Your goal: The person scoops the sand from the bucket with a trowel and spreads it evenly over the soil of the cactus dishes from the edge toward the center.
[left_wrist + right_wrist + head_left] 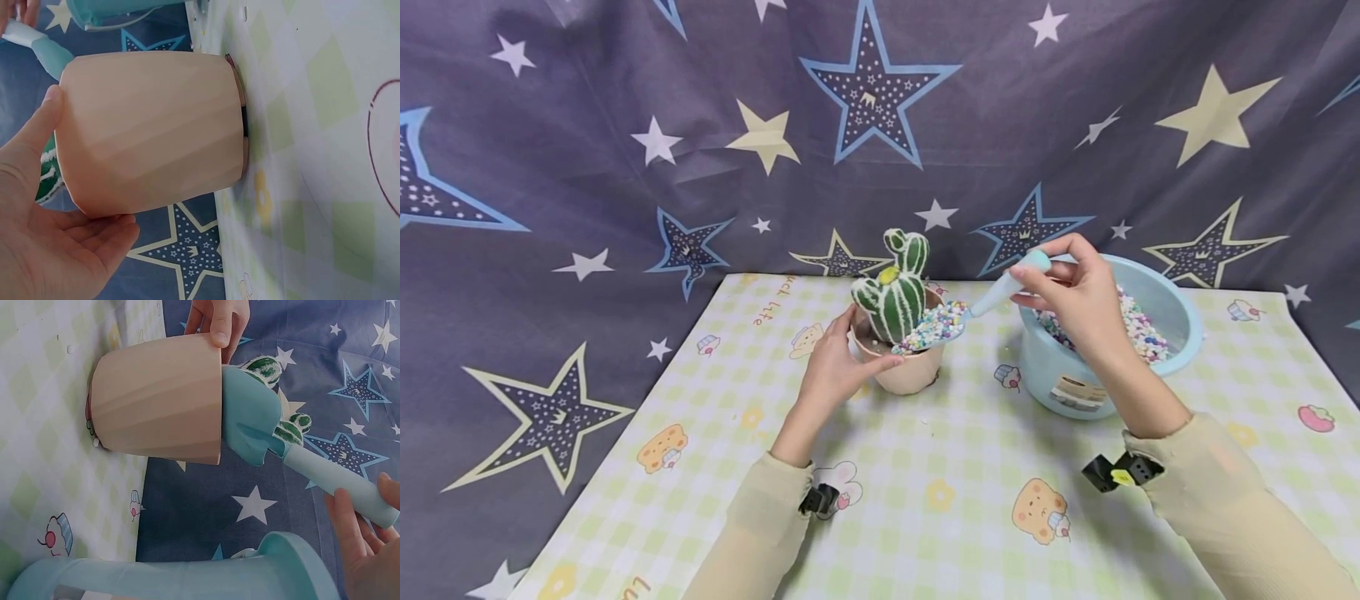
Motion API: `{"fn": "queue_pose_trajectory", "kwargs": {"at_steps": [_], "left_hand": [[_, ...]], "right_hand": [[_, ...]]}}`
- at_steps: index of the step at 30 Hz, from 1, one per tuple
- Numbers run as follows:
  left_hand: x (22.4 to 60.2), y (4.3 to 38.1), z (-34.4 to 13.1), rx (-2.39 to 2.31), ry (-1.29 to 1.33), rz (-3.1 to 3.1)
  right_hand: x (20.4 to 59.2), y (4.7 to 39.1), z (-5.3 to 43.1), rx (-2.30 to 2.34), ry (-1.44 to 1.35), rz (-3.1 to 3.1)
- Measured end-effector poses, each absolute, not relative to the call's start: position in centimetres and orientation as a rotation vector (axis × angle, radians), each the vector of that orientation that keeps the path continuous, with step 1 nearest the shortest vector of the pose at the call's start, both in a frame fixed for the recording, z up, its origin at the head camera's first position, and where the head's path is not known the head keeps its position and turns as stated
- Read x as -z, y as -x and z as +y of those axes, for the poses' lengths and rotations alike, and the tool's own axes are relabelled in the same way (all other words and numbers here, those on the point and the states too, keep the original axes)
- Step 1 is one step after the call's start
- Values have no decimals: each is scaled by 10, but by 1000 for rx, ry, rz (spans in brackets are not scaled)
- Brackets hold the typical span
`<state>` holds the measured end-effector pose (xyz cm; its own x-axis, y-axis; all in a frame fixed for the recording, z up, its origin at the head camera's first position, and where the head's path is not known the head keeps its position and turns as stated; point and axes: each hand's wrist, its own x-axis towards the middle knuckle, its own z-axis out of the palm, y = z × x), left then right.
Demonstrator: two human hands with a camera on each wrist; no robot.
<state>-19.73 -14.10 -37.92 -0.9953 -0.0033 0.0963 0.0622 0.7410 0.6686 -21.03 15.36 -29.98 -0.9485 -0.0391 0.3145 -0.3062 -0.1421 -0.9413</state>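
Observation:
A green knitted-looking cactus (901,304) with white stripes and a yellow flower stands in a beige flowerpot (150,125). My left hand (842,364) grips the pot at its left side, thumb near the rim and fingers around the far side. In my right hand (1078,296) is a light blue trowel (253,412), pinched near the end of its handle. Its blade overlaps the pot's right rim, tilted down toward the cactus. Small multicoloured pellets (934,325) heap on the blade. The pot's inside is partly hidden by cactus and blade.
Right of the pot stands a light blue bucket (1180,333) holding more coloured pellets (1142,329), partly behind my right hand. A checked tablecloth (940,533) covers the table, with a few stray pellets near the pot. Behind hangs a dark star-patterned curtain (820,50).

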Motion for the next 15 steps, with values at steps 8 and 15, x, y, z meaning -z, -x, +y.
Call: {"fn": "queue_pose_trajectory", "kwargs": {"at_steps": [8,15], "left_hand": [[381,198,-142,1074,44,-2842],[380,197,-141,1061,30,-2844]], "right_hand": [[298,211,150,-2168,-419,-1969],[298,212,146,-2097,-423,-2022]]}}
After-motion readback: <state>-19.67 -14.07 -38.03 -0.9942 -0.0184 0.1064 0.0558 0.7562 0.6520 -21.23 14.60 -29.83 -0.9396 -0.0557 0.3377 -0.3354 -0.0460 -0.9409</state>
